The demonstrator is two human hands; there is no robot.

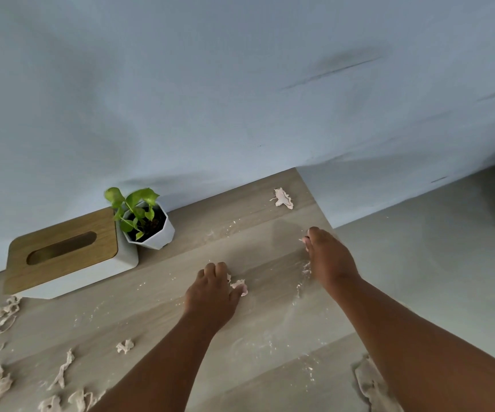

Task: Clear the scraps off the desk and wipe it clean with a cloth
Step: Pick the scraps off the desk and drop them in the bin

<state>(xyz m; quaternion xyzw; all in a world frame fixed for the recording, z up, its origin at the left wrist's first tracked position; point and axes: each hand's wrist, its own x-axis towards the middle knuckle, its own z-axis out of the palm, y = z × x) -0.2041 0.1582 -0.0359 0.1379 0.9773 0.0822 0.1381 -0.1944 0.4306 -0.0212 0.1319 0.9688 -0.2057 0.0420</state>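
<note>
Pale pink scraps litter the wooden desk (240,230). My left hand (213,289) lies knuckles-up at the desk's middle, its curled fingers and thumb pinching a small pink scrap (239,285). My right hand (328,257) reaches toward the desk's right edge with fingertips curled on a tiny scrap (305,240). A larger scrap (283,198) lies near the far right corner. Several scraps (61,373) are scattered at the near left, and one (125,346) sits alone. Fine crumbs dust the surface. No cloth is in view.
A white tissue box with a wooden lid (64,254) stands at the back left against the wall. Beside it is a small green plant in a white faceted pot (148,224). The desk ends at the right, with grey floor (433,263) beyond. A crumpled scrap pile (369,382) lies under my right forearm.
</note>
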